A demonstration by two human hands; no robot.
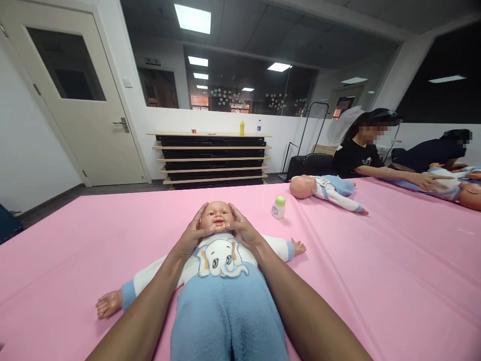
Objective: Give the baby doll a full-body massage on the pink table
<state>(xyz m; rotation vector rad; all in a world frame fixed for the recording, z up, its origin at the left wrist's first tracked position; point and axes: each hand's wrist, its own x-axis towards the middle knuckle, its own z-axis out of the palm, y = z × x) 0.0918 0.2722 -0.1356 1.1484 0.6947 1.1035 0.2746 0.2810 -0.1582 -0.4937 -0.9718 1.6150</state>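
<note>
A baby doll point(224, 291) in a white top with an elephant on it and blue trousers lies face up on the pink table cover point(93, 225), arms spread. My left hand point(193, 234) cups the left side of its head, thumb on the chin. On the other side of the head, my right hand point(243, 228) does the same, its thumb by the mouth corner. The doll's eyes and smiling mouth show between both hands.
Beyond my right hand stands a white bottle with a green cap point(278, 207). Another doll point(319, 188) lies farther back on the right. A person point(366, 145) sits behind it, a hand on a third doll point(454, 185). Stacked boards point(214, 155) stand by the wall.
</note>
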